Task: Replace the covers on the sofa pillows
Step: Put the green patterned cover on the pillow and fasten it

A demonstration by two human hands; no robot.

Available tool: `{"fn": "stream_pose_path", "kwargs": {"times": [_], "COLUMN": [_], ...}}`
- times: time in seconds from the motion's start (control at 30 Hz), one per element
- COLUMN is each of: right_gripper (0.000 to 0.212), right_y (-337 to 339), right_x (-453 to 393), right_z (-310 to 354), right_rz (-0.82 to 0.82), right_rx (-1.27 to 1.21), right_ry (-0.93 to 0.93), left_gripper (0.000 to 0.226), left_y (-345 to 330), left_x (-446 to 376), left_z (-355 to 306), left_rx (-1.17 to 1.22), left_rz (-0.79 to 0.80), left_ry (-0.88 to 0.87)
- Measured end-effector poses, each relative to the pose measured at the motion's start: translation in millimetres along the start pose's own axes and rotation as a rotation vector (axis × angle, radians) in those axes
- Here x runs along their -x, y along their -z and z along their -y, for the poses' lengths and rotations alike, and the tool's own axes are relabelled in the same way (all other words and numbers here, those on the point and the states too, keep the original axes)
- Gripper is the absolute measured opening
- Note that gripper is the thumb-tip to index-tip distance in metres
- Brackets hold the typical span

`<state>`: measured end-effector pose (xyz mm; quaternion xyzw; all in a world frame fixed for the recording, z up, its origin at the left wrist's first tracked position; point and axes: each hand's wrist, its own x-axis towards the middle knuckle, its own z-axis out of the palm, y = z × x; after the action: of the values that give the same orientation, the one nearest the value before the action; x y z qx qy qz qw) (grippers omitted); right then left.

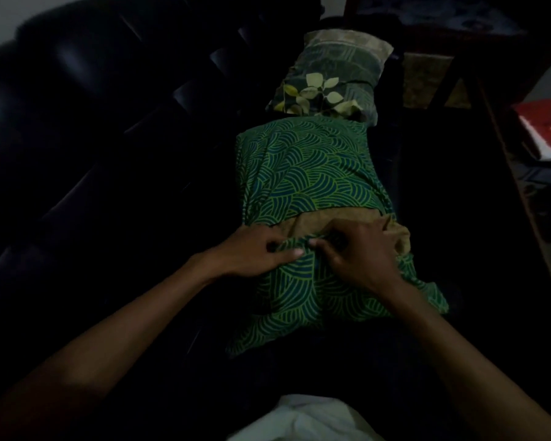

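Observation:
A pillow lies lengthwise on the dark sofa seat, mostly inside a green cover with a yellow wave pattern. At the cover's open end a strip of the tan inner pillow shows. My left hand and my right hand sit side by side at that opening, and each pinches the near flap of the green cover. Beyond it lies a second pillow in a grey-green cover with pale leaves.
The black leather sofa back runs along the left. A dark wooden table frame stands at the right, with a red and white item beyond it. White cloth shows at the bottom edge.

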<state>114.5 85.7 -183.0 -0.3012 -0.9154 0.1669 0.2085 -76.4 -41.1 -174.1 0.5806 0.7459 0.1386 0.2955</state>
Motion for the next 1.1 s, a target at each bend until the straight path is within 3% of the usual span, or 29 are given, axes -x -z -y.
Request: {"fn": "stream_pose_path", "kwargs": {"times": [0.07,0.1,0.17,0.27,0.4,0.5,0.63,0.87,1.0,1.1], "right_gripper": [0.05,0.05,0.045,0.043,0.042,0.063,0.064,0.047,0.038,0.033], "right_y": [4.2,6.5,6.9,-0.4,-6.0,0.1,23.3,61.1,57.8,41.0], "right_x": [5.2,8.9,21.2,42.1,46.0,55.1,57.1,18.7,16.4,13.7], "right_z": [-10.3,-13.3,-14.3,-11.8,-8.9,-11.1,-11.9,-19.4,-29.8,-39.4], "right_rz": [0.059,0.082,0.119,0.185,0.3,0.438,0.473,0.196,0.171,0.264], "right_rx": [-0.021,0.002,0.092,0.205,0.246,0.18,0.088,0.073,-0.03,-0.161], "right_ry": [0.012,0.043,0.124,0.137,0.148,0.208,0.17,0.127,0.009,-0.138], "left_gripper": [0.035,0.027,0.038,0.049,0.057,0.03,0.03,0.034,0.043,0.037], "left_y": [-13.8,-15.0,-13.9,-20.1,-21.8,-19.4,-22.5,13.0,2.2,-7.9], "left_x": [8.2,15.2,20.9,20.5,14.1,19.7,32.2,0.6,-21.0,-33.3], "left_z": [7.1,5.4,4.8,7.4,1.2,7.9,23.7,18.7,17.4,0.8], "left_rx": [0.199,0.177,0.003,-0.32,-0.466,-0.224,-0.043,0.221,0.111,0.086], "left_rz": [-0.123,-0.149,-0.11,0.095,0.178,0.097,-0.131,-0.566,-0.568,-0.478], "left_ry": [-0.071,-0.114,-0.112,-0.068,-0.083,-0.132,-0.256,-0.204,-0.12,-0.26]}}
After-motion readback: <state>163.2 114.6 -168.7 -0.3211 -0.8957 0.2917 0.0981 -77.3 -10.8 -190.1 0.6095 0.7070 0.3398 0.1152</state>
